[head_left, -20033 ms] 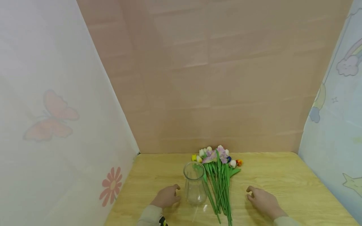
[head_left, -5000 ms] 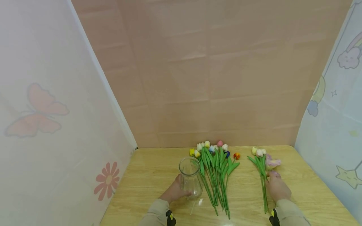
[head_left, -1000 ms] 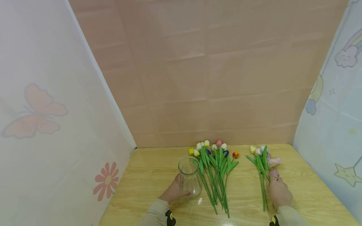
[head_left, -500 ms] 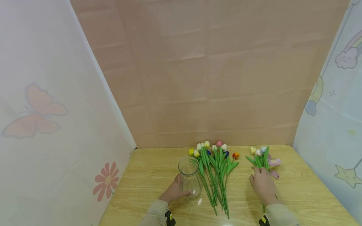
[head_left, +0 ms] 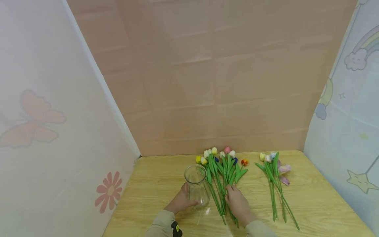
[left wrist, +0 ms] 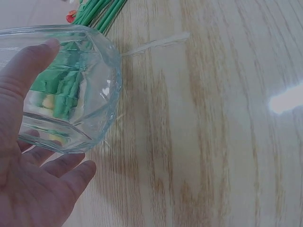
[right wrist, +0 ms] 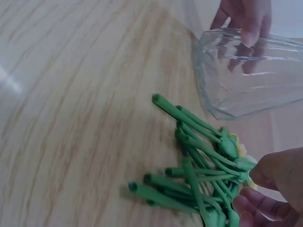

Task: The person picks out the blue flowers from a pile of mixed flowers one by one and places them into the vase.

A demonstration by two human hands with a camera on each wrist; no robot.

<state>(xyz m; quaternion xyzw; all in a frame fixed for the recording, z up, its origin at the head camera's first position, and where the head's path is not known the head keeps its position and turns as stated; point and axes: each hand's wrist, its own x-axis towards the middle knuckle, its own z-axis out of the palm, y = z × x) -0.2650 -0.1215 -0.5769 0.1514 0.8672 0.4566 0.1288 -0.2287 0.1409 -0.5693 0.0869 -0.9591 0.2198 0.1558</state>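
My left hand (head_left: 181, 199) grips the clear glass vase (head_left: 197, 191) low on its side, thumb and fingers on either side of the glass in the left wrist view. The vase stands upright at the left of a bunch of artificial tulips (head_left: 219, 177), with white, yellow, pink, dark blue and orange heads. At that bunch's stems (right wrist: 203, 165) is my right hand (head_left: 238, 204); its thumb and fingers look apart in the right wrist view, beside the leaves. Further right lie a few more tulips (head_left: 267, 158) and a pinkish-purple flower (head_left: 285, 169), untouched.
Everything rests on a light wood-grain table (head_left: 160, 171). Behind it hangs a brown backdrop (head_left: 177, 98), with printed pale sheets at the left (head_left: 74, 158) and right (head_left: 334, 141). The flower heads point toward the far edge.
Since 20 seconds ago, several flowers were moved into a right-hand group, lately a pale blue tulip. My left hand took hold of the vase. My right hand just moved left to the main bunch.
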